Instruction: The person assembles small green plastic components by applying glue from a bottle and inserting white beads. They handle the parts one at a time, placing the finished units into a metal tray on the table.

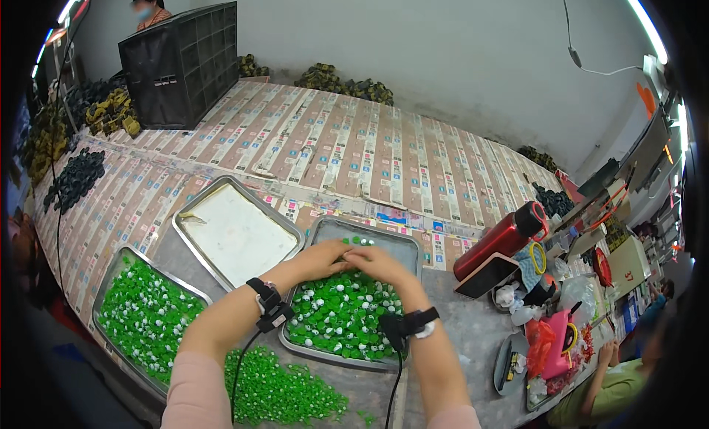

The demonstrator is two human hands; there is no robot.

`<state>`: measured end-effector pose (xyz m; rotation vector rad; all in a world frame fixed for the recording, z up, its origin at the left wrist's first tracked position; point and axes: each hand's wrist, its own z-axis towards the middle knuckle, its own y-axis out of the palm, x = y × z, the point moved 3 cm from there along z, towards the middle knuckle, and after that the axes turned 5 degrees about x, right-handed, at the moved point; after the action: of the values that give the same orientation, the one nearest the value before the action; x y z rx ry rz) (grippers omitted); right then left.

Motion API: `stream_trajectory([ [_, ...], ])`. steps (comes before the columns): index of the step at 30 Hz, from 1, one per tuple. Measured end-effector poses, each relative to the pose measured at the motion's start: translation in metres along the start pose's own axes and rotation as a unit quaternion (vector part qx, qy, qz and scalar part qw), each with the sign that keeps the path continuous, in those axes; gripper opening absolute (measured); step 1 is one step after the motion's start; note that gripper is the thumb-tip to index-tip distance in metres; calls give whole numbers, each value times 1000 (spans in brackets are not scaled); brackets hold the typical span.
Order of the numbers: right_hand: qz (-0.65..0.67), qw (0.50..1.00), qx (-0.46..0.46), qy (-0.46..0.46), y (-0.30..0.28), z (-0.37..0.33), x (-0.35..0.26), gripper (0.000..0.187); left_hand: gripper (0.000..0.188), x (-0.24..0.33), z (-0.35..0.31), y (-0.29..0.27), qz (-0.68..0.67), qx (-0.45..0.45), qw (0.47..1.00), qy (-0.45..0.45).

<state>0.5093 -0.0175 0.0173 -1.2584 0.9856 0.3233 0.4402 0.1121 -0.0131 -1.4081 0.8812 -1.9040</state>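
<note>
Nearest you on the grey desk (454, 348) lies a loose heap of small green pieces (288, 388), just on your side of the metal tray (399, 244) and to its left; the metal tray itself holds the green and white pieces (332, 303), which cover most of its near part and leave its far end mostly bare; black wrist straps (277, 311) with cables (one on each of your wrists) sit above the tray's sides; your left hand (321, 259) and your right hand (377, 265) meet over the tray's middle; their fingers are drawn inward with the tips meeting or nearly so, and you cannot tell from here whether they pinch a piece.

Left of the metal tray stands a second tray (196, 288) full of green and white pieces; beyond its left edge lies a white-bottomed tray (236, 226); right of it stand a red flask (491, 246), tilted in this view, and a dark flat panel (487, 275), with a pink container (555, 348) farther right; well beyond the metal tray, to the left, rises a black crate (177, 70), with a co-worker (153, 16) behind it.
</note>
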Motion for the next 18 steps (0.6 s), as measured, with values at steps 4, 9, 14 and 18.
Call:
stream_trajectory([
  [4,46,975,204,76,-43,-32,17,39,44,19,-8,-2,-57,-40,997,-10],
  [9,-228,962,131,75,-2,-53,58,57,53,17,-10,2,74,9,997,37],
  [14,-12,982,154,105,-6,-84,25,49,56,28,-27,0,101,-40,994,13],
  [18,44,946,307,99,-35,-115,-14,37,55,47,-51,-33,82,19,996,8],
])
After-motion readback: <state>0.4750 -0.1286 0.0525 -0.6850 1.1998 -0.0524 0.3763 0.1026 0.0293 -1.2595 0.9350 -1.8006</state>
